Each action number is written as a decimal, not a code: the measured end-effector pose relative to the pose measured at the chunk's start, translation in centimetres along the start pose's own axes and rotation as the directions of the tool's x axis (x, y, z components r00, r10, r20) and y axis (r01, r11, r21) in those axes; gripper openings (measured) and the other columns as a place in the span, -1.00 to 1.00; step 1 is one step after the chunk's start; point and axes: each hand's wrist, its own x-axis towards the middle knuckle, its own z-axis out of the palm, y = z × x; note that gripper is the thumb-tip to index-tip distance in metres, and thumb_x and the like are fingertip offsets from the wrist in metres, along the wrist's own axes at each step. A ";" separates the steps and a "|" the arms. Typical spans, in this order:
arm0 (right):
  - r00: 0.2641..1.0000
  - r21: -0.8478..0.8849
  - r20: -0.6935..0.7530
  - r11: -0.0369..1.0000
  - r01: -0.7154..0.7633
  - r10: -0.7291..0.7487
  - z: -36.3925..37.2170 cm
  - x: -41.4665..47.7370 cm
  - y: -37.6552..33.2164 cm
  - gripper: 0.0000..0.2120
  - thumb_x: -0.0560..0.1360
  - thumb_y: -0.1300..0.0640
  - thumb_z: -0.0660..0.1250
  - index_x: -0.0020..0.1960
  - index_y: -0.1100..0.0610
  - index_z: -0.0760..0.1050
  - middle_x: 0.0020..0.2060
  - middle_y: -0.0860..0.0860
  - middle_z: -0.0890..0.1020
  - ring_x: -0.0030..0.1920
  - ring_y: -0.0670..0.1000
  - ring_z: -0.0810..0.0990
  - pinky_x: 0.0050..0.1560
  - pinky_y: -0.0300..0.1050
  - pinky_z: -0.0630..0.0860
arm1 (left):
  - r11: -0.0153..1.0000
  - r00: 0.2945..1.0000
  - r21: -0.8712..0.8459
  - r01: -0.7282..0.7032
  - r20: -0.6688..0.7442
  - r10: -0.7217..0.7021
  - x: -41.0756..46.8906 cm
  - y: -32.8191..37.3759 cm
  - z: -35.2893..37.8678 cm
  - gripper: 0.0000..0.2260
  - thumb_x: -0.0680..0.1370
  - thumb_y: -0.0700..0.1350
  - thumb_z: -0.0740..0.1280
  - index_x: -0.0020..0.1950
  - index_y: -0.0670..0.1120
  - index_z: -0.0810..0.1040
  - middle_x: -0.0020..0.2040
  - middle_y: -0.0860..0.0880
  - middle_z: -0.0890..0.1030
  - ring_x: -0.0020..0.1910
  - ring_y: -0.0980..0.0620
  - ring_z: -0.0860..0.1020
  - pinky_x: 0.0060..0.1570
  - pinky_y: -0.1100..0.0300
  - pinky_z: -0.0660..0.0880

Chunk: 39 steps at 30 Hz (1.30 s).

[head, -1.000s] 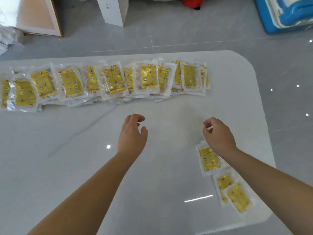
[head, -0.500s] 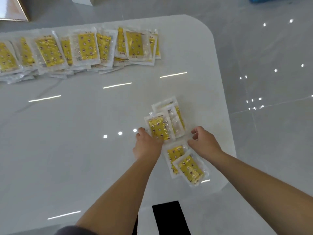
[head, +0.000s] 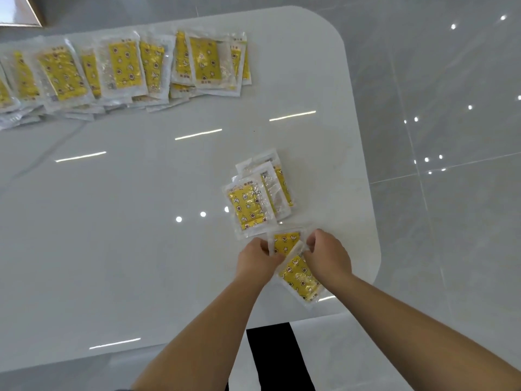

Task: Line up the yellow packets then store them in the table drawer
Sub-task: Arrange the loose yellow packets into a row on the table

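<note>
Several yellow packets in clear wrap lie in an overlapping row (head: pixel 124 69) along the far side of the white table (head: pixel 112 221). Nearer, by the right edge, a small pile of packets (head: pixel 256 198) lies loose. Just below it my left hand (head: pixel 258 259) and my right hand (head: pixel 328 255) both grip a packet (head: pixel 284 242) by its left and right edges. Another packet (head: pixel 300 279) lies tilted under and between my wrists, close to the table's near right corner.
The table's rounded right edge (head: pixel 366 193) drops to a grey tiled floor (head: pixel 451 165). A black gap (head: pixel 277 356) shows below the near edge. A wood-framed board (head: pixel 17 12) lies on the floor at the far left.
Both hands came back from the table's middle to the loose packets at the near right and closed on one packet. The view swung right and down.
</note>
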 end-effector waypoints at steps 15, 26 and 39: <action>0.994 0.086 -0.040 0.991 0.100 -0.097 0.2 0.4 0.8 -0.89 0.61 0.09 0.20 -0.06 0.09 0.43 -0.12 -0.01 0.54 -0.19 -0.02 0.51 -0.21 -0.12 0.47 | 0.980 0.988 -0.157 -0.121 0.077 0.134 -0.5 -1.4 1.4 -0.80 0.52 -0.15 0.38 0.11 0.00 0.48 0.03 0.03 0.62 -0.03 0.06 0.60 -0.04 0.14 0.58; 0.916 0.580 0.383 0.803 -0.135 -0.123 -1.6 -1.7 -2.1 -0.72 0.58 -0.08 0.27 0.07 0.12 0.57 -0.04 0.02 0.68 -0.04 0.00 0.67 0.04 -0.03 0.61 | 0.867 0.981 -0.461 -0.189 -0.123 0.149 -1.4 -0.7 -2.6 -0.72 0.61 0.06 0.24 -0.02 -0.14 0.57 -0.16 -0.09 0.66 -0.20 -0.02 0.65 -0.22 0.11 0.59; 0.964 0.347 -0.265 0.934 0.089 0.007 -1.8 2.4 -10.5 -0.62 0.50 0.03 0.34 0.28 0.10 0.41 0.15 -0.01 0.54 0.12 0.03 0.54 0.21 0.11 0.45 | 0.641 0.996 -0.767 -0.022 -0.071 -0.050 3.2 -2.9 -9.5 -0.94 0.53 -0.14 0.40 -0.02 -0.02 0.59 -0.04 -0.05 0.69 -0.03 -0.08 0.66 0.07 -0.07 0.58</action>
